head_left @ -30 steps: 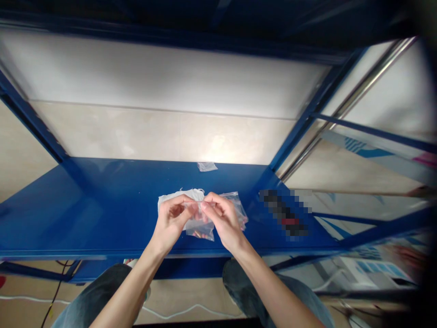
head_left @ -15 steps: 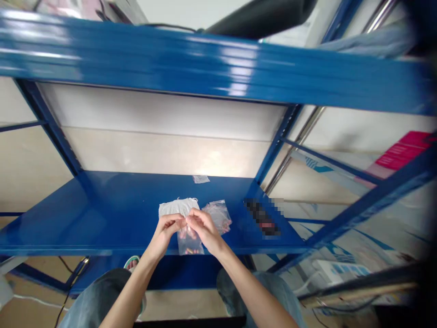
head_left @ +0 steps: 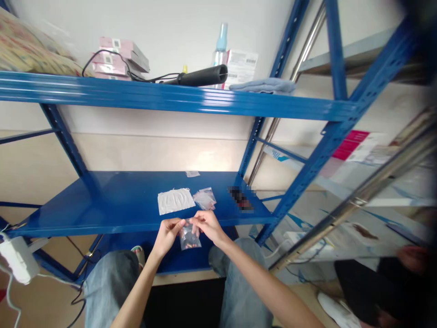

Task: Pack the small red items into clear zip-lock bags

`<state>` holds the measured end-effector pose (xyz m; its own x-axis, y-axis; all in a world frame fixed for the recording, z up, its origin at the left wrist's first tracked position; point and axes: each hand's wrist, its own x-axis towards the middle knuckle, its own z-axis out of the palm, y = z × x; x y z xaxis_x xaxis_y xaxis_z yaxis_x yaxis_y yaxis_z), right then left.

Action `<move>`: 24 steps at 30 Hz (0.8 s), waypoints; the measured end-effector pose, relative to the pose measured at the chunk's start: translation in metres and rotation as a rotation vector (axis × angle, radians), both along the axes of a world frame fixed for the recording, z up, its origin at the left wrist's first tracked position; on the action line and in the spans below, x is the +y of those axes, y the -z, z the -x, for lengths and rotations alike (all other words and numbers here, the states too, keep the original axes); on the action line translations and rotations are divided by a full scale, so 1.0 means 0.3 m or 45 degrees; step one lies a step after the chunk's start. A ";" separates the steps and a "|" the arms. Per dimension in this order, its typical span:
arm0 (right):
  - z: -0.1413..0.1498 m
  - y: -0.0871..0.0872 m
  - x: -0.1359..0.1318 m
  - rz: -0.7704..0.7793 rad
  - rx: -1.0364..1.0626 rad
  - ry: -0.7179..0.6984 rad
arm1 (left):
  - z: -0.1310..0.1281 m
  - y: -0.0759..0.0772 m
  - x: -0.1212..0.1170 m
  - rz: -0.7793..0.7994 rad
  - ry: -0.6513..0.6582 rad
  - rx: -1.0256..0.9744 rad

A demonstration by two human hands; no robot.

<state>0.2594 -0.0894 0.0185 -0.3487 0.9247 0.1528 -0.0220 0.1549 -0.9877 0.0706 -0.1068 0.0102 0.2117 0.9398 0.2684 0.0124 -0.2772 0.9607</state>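
Observation:
A small clear zip bag (head_left: 190,239) hangs upright just in front of the shelf's front edge, with several small coloured pieces at its bottom. My left hand (head_left: 168,233) pinches its top edge on the left. At the top right of the same bag, my right hand (head_left: 209,225) has its fingers closed on the plastic. Behind the hands, a white drawstring pouch (head_left: 175,201) lies flat on the blue shelf (head_left: 116,200). Beside the pouch are clear bags (head_left: 205,197) with small pinkish contents.
A small clear packet (head_left: 193,174) lies at the shelf's back. On the right is a blurred-out dark item (head_left: 241,198). An upper blue beam (head_left: 143,98) crosses above, carrying boxes (head_left: 118,57), a spray bottle (head_left: 221,45) and a folded cloth (head_left: 262,85). Another person's dark-clothed leg (head_left: 362,282) shows at lower right.
The view has tilted up, showing more of the upper shelf. My hands have moved toward me, off the shelf's edge, with the zip bag, and stand slightly farther apart.

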 end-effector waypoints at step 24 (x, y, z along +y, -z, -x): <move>-0.428 -0.149 0.419 -0.132 -1.325 0.991 | -0.382 0.112 0.178 -0.518 -0.174 1.086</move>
